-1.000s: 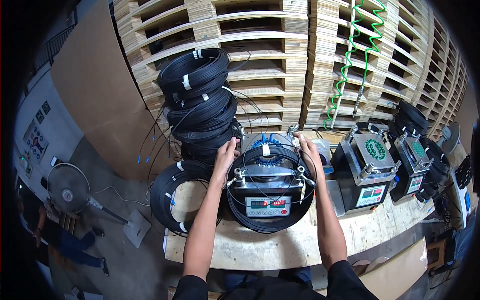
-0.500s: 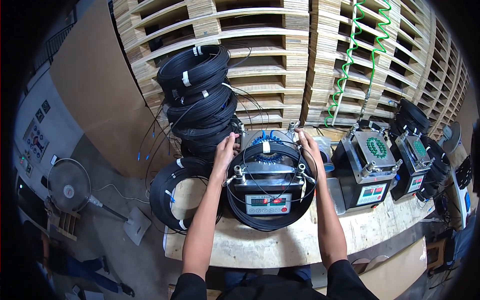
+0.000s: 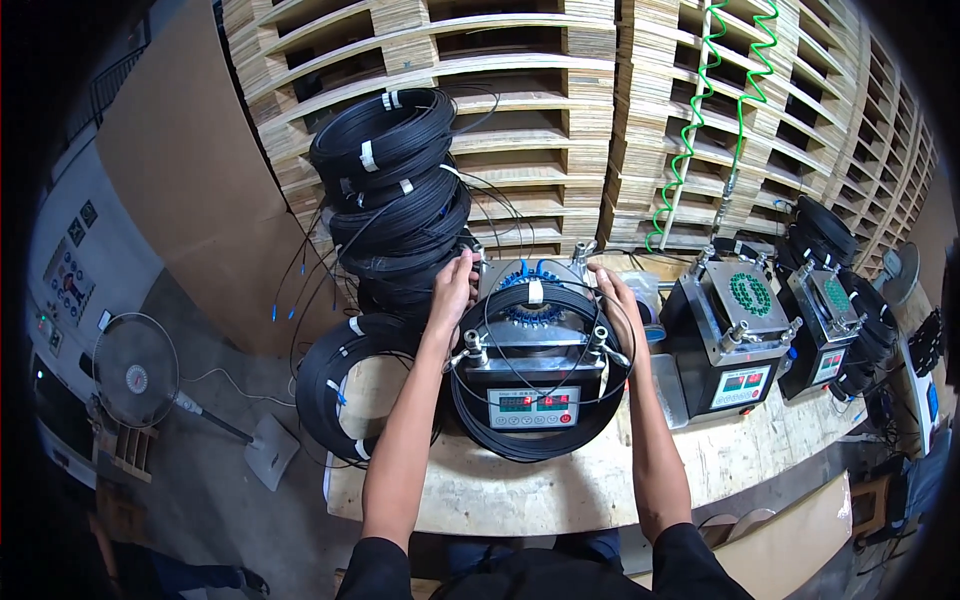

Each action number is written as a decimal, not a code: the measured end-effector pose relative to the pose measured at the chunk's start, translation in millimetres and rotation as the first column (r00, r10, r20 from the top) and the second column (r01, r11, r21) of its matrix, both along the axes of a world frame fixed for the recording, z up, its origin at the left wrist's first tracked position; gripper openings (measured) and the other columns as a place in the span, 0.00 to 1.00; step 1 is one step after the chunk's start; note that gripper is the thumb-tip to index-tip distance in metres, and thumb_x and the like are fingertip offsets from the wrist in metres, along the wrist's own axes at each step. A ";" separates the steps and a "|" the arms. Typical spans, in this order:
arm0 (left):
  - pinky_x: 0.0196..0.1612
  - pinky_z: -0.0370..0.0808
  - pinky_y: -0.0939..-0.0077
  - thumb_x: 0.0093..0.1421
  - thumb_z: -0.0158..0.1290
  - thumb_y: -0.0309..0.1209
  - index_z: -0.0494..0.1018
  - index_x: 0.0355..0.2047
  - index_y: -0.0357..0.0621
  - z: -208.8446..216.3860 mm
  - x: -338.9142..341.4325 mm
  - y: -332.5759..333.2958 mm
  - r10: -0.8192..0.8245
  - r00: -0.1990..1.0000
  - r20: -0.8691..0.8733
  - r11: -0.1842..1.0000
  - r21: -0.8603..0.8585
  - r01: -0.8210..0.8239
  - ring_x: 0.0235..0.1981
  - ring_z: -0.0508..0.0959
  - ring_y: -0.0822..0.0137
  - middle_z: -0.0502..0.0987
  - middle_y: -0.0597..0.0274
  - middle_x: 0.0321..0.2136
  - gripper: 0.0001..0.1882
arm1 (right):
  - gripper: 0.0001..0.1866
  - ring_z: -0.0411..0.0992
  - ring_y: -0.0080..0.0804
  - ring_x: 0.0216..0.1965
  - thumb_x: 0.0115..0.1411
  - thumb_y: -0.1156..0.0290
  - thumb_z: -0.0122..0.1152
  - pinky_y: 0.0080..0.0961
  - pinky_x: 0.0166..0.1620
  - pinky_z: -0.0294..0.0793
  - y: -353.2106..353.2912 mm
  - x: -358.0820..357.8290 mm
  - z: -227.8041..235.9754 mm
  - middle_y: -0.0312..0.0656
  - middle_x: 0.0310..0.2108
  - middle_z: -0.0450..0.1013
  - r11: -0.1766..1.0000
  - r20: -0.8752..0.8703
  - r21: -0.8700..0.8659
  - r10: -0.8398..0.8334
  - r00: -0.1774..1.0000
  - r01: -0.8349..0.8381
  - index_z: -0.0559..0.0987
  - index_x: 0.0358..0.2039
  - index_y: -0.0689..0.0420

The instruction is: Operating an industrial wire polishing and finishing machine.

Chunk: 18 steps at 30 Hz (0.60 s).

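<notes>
A bench-top polishing machine with a lit display stands in front of me. On top it carries a metal plate with a ring of blue connectors and clamp posts at the corners. A black cable coil bound with white tape hangs around its front. My left hand is at the far left clamp post, its fingers raised and slightly bent. Beside the far right clamp, my right hand has its fingers stretched along the plate's edge. Whether either hand touches a clamp lever, I cannot tell.
Stacked black cable coils rise at the back left, with another coil lying nearer. Two similar machines stand to the right. Wooden pallets form a wall behind the wooden table. A floor fan stands left.
My left hand's fingers have risen and drawn in toward the far left clamp post. My right hand has shifted slightly. The display digits differ; the coil stays on the machine.
</notes>
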State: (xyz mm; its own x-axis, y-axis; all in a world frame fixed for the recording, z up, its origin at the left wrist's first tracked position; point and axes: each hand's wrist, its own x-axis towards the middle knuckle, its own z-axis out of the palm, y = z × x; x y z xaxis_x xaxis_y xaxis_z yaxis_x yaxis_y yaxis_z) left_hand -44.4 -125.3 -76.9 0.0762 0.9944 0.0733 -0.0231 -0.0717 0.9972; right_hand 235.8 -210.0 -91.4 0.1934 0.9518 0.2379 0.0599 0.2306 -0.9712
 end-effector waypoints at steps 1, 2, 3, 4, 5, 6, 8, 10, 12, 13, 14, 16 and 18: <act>0.24 0.66 0.85 0.71 0.46 0.52 0.77 0.50 0.46 -0.9 -0.9 -2.1 0.009 1.000 0.008 1.000 -0.016 -0.009 0.22 0.69 0.81 0.70 0.70 0.29 0.24 | 0.29 0.61 0.17 0.30 0.72 0.49 0.49 0.15 0.34 0.61 -0.1 -0.1 0.4 0.31 0.32 0.69 0.999 -0.027 -0.042 0.011 1.000 -0.012 0.75 0.58 0.63; 0.24 0.67 0.85 0.71 0.46 0.52 0.77 0.50 0.46 -2.7 -2.8 -3.6 0.020 1.000 0.015 0.999 -0.030 -0.019 0.22 0.69 0.81 0.71 0.70 0.29 0.24 | 0.29 0.61 0.17 0.30 0.72 0.49 0.49 0.15 0.34 0.61 0.5 -0.2 0.0 0.31 0.32 0.69 0.999 -0.026 -0.041 0.012 1.000 -0.013 0.75 0.58 0.63; 0.24 0.67 0.85 0.71 0.46 0.52 0.77 0.50 0.46 -4.5 -5.3 -5.7 0.022 1.000 0.015 0.999 -0.029 -0.022 0.22 0.69 0.81 0.71 0.70 0.29 0.24 | 0.29 0.60 0.17 0.30 0.73 0.50 0.49 0.15 0.33 0.60 1.1 -0.5 0.0 0.30 0.31 0.68 0.999 -0.022 -0.037 0.011 1.000 -0.012 0.75 0.58 0.63; 0.26 0.68 0.85 0.71 0.46 0.52 0.77 0.49 0.46 -6.6 -8.3 -8.4 0.021 1.000 0.022 0.999 -0.034 -0.020 0.23 0.69 0.81 0.71 0.69 0.29 0.24 | 0.29 0.59 0.17 0.29 0.73 0.50 0.49 0.14 0.32 0.59 2.0 -0.8 0.3 0.30 0.30 0.68 0.999 -0.018 -0.033 0.011 1.000 -0.011 0.75 0.58 0.63; 0.27 0.68 0.84 0.71 0.47 0.52 0.77 0.49 0.46 -7.6 -9.6 -11.7 0.019 0.999 0.030 0.999 -0.040 -0.018 0.24 0.70 0.80 0.71 0.69 0.29 0.23 | 0.29 0.59 0.17 0.29 0.73 0.50 0.49 0.14 0.32 0.59 2.8 1.4 0.6 0.30 0.30 0.68 0.999 -0.016 -0.032 0.014 1.000 -0.015 0.75 0.58 0.63; 0.29 0.70 0.83 0.71 0.47 0.51 0.77 0.49 0.45 -7.6 -10.7 -14.9 0.006 0.999 0.049 0.999 -0.053 -0.003 0.25 0.70 0.80 0.72 0.69 0.29 0.23 | 0.28 0.63 0.19 0.33 0.73 0.51 0.48 0.16 0.38 0.63 3.6 4.4 1.5 0.32 0.35 0.71 0.999 0.011 -0.049 0.014 1.000 -0.013 0.75 0.58 0.63; 0.30 0.70 0.83 0.71 0.47 0.50 0.77 0.50 0.44 -9.2 -12.6 -17.7 -0.019 0.999 0.047 0.999 -0.039 0.021 0.26 0.70 0.80 0.72 0.68 0.29 0.23 | 0.27 0.66 0.22 0.38 0.74 0.51 0.47 0.18 0.45 0.67 7.6 7.0 3.9 0.34 0.40 0.73 0.998 0.084 -0.043 0.039 0.996 -0.035 0.75 0.58 0.63; 0.31 0.70 0.83 0.72 0.48 0.48 0.77 0.50 0.41 -11.4 -13.3 -20.9 -0.036 0.998 0.053 0.999 -0.035 0.038 0.26 0.70 0.79 0.73 0.68 0.29 0.22 | 0.28 0.66 0.23 0.39 0.74 0.50 0.46 0.19 0.46 0.66 15.0 9.0 8.7 0.35 0.41 0.73 0.997 0.159 -0.053 0.063 0.985 -0.055 0.75 0.58 0.63; 0.32 0.70 0.83 0.72 0.47 0.47 0.76 0.51 0.43 -10.7 -14.6 -22.1 -0.051 0.998 0.035 0.998 -0.021 0.052 0.28 0.71 0.78 0.73 0.67 0.30 0.22 | 0.29 0.66 0.25 0.41 0.74 0.48 0.44 0.20 0.49 0.65 16.8 2.2 14.9 0.36 0.41 0.73 0.997 0.214 -0.001 0.078 0.974 -0.079 0.76 0.57 0.62; 0.32 0.71 0.83 0.72 0.47 0.47 0.75 0.53 0.45 -10.6 -14.1 -22.3 -0.070 0.997 0.017 0.998 -0.008 0.070 0.29 0.72 0.77 0.73 0.67 0.32 0.22 | 0.29 0.66 0.25 0.41 0.74 0.48 0.44 0.20 0.49 0.65 16.2 -1.1 16.9 0.36 0.41 0.73 0.997 0.214 -0.003 0.079 0.974 -0.080 0.76 0.57 0.62; 0.31 0.70 0.82 0.72 0.47 0.47 0.76 0.52 0.43 -10.0 -12.1 -23.8 -0.054 0.999 0.004 0.999 -0.001 0.054 0.28 0.72 0.76 0.73 0.66 0.31 0.22 | 0.30 0.69 0.28 0.45 0.74 0.48 0.44 0.23 0.53 0.66 15.6 -4.4 19.1 0.42 0.44 0.75 0.997 0.203 0.005 0.077 0.976 -0.079 0.75 0.57 0.64; 0.30 0.69 0.83 0.72 0.48 0.47 0.77 0.49 0.41 -7.0 -12.8 -23.7 -0.035 0.999 -0.016 0.999 0.011 0.035 0.26 0.70 0.78 0.73 0.68 0.29 0.22 | 0.29 0.71 0.30 0.42 0.74 0.49 0.44 0.25 0.50 0.69 10.9 -8.3 22.1 0.44 0.40 0.77 0.999 0.204 -0.001 0.047 0.978 -0.047 0.76 0.57 0.63; 0.28 0.68 0.83 0.71 0.49 0.47 0.78 0.47 0.38 -6.0 -9.4 -18.8 -0.002 0.998 -0.058 1.000 0.022 0.003 0.24 0.69 0.79 0.73 0.68 0.26 0.23 | 0.29 0.69 0.28 0.38 0.74 0.50 0.44 0.24 0.45 0.69 16.2 -0.9 11.2 0.41 0.36 0.75 1.000 0.204 0.021 0.009 0.979 -0.013 0.76 0.57 0.62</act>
